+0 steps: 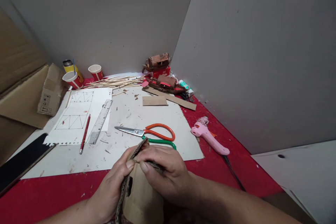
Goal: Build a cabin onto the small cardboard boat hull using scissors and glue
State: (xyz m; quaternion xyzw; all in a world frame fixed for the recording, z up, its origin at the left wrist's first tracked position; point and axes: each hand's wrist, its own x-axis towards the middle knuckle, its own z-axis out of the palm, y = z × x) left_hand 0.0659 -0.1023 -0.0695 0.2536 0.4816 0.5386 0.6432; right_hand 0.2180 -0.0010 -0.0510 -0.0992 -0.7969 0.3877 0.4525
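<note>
A brown cardboard model [143, 196], with a corrugated edge strip and a small dark cut-out, is held close at the bottom middle. My left hand [115, 182] grips it from the left, thumb pressed near its top. From the right, my right hand [168, 173] pinches the upper part, thumb and forefinger meeting close to the left thumb. Whether a small piece sits between those fingertips I cannot tell. Just beyond the hands lie scissors [140, 132] with one orange and one green handle, partly covered by the right hand.
On white board [128, 108] lie a ruler [101, 120], red pencil [85, 133], drawn sheet [76, 112], cardboard strips [154, 100] and sticks [118, 81]. A pink glue gun [210, 136] rests right. Behind are paper cups [95, 72] and model boats [168, 83]. Cardboard boxes [23, 101] stand left.
</note>
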